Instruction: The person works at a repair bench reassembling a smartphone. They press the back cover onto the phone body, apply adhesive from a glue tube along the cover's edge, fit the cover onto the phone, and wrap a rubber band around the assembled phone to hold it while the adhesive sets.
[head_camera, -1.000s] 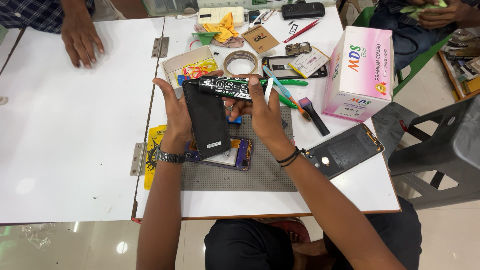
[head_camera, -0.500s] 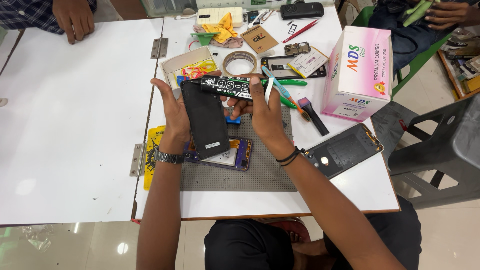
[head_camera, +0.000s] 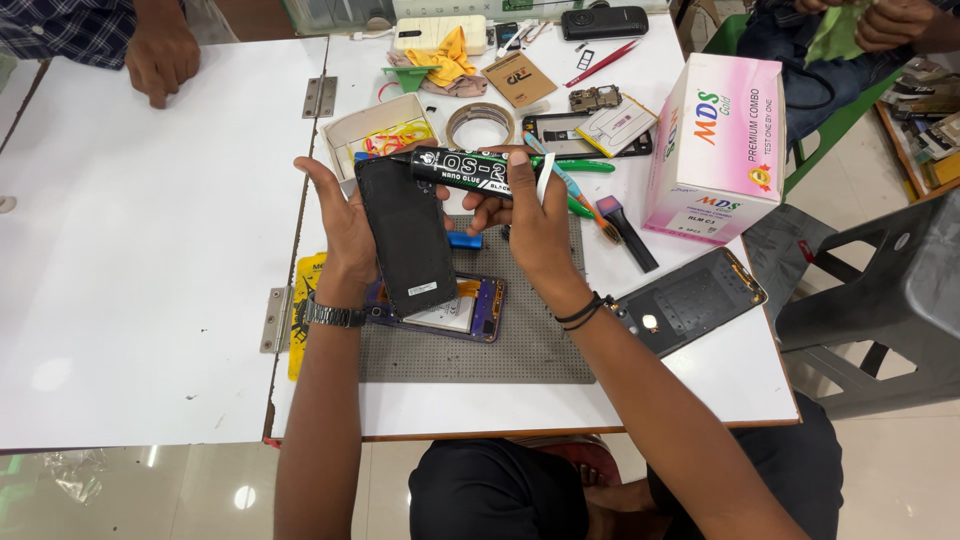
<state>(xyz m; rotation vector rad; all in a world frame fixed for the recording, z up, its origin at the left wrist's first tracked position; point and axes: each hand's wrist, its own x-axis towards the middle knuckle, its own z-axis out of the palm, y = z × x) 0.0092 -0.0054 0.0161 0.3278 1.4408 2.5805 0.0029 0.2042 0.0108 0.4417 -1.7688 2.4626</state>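
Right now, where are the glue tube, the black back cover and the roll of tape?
glue tube (head_camera: 470, 170), head view, middle of its black body.
black back cover (head_camera: 408, 235), head view, centre of its flat face.
roll of tape (head_camera: 480, 125), head view, its front rim.

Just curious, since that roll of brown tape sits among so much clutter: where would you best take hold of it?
Take the roll of brown tape from above, one finger inside its open hole and the thumb on the outer wall. It lies flat on the white table, so the ring's wall stands upright and reachable.
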